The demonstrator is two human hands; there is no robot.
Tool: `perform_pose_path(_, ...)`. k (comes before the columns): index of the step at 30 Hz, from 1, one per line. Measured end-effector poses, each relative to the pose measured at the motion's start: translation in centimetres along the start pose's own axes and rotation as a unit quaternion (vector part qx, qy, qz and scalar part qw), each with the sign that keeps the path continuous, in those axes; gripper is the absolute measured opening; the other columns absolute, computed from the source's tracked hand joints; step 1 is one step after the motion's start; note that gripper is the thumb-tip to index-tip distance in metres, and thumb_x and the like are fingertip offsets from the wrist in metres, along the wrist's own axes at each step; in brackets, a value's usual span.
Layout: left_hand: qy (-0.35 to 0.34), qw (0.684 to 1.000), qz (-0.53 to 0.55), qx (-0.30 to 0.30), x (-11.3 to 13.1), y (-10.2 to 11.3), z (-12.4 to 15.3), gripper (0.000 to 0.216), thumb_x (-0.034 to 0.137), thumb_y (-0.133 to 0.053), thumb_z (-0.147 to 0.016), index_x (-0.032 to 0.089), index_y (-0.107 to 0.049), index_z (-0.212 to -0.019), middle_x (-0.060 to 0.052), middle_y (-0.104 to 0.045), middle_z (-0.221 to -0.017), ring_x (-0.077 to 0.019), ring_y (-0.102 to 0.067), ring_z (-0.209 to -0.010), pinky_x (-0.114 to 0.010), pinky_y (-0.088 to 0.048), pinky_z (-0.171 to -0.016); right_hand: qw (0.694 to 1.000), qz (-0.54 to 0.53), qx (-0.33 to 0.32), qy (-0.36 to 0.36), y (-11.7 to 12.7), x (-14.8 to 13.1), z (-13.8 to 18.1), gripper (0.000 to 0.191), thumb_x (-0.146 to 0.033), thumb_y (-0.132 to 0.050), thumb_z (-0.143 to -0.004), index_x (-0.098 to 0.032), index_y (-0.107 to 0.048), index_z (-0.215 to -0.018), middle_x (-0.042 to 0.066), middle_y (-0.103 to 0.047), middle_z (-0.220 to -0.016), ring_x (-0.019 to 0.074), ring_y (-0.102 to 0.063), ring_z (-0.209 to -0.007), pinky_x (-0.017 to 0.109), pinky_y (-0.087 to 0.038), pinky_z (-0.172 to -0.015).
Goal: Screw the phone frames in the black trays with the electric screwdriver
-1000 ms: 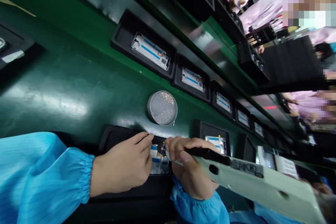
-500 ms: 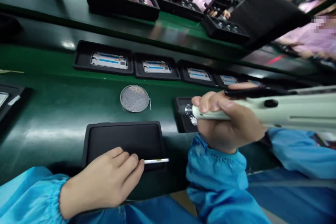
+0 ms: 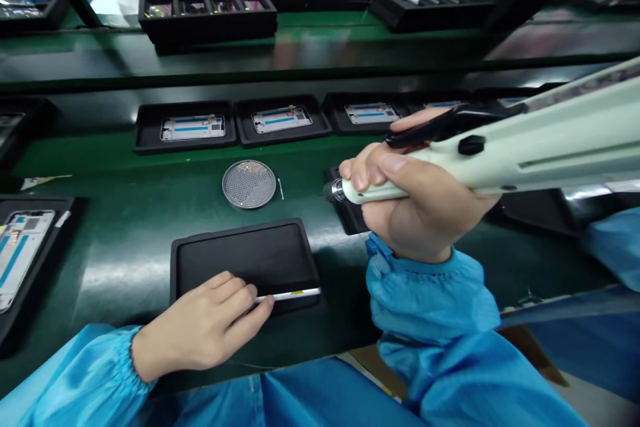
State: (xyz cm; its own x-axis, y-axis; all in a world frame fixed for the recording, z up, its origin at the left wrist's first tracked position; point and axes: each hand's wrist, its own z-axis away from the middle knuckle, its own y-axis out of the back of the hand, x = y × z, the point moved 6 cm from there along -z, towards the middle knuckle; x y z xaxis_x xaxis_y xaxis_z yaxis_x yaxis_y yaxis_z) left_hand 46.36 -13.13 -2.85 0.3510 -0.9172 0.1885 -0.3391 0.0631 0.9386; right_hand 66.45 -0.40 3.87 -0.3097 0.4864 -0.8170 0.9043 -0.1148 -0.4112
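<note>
My left hand [image 3: 203, 330] pinches a thin white phone frame [image 3: 290, 294] seen edge-on, held at the near edge of an empty black tray [image 3: 240, 257] in front of me. My right hand [image 3: 415, 197] is wrapped round a pale green electric screwdriver [image 3: 500, 147], raised above the green belt with its metal tip pointing left. The tip hovers over a second black tray [image 3: 350, 213] that my hand mostly hides. A round perforated metal dish [image 3: 249, 183] sits just beyond the empty tray.
A row of black trays with white-and-blue phone frames [image 3: 193, 127] lies along the belt behind. Another tray with a frame [image 3: 23, 247] is at the left. Stacked black compartment trays [image 3: 207, 10] stand on the far shelf, where people in pink coats work.
The view swung level. My left hand pulled the phone frame out of the tray to its near edge. My right hand lifted the screwdriver up and to the right.
</note>
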Motion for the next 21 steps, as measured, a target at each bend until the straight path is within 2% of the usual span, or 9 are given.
perform_pose_path(8, -0.003, 0.999, -0.029, -0.02, -0.1, -0.1, -0.4, 0.027, 0.005, -0.046, -0.095, 0.003, -0.059, -0.119, -0.011, -0.061, -0.089, -0.0219, -0.054, -0.078, -0.037, -0.05, -0.067, 1.0, -0.008, -0.007, -0.008, 0.0, 0.1, -0.1, 0.02, -0.015, -0.064, -0.061, -0.021, -0.057, -0.079, -0.008, -0.049, -0.044, 0.0129, -0.047, -0.041, 0.032, -0.041, -0.049)
perform_pose_path(14, -0.009, 0.995, -0.057, -0.078, 0.0, -0.5, -1.2, 0.035, 0.008, -0.042, -0.096, 0.007, -0.055, -0.129, -0.009, -0.059, -0.085, -0.0206, -0.053, -0.07, -0.037, -0.048, -0.064, 1.0, -0.006, -0.007, -0.026, 0.1, 0.2, -0.2, 0.02, -0.016, -0.062, -0.058, -0.023, -0.05, -0.072, -0.01, -0.05, -0.045, 0.0112, -0.047, -0.04, 0.031, -0.041, -0.049)
perform_pose_path(21, -0.005, 0.995, -0.054, -0.089, -0.3, -0.3, -1.3, 0.034, 0.008, -0.042, -0.096, 0.008, -0.053, -0.128, -0.008, -0.058, -0.085, -0.0207, -0.052, -0.068, -0.037, -0.047, -0.063, 1.0, -0.015, -0.016, -0.018, 0.2, 0.4, -0.4, 0.022, -0.014, -0.063, -0.058, -0.02, -0.06, -0.08, -0.009, -0.052, -0.044, 0.012, -0.049, -0.04, 0.032, -0.044, -0.049)
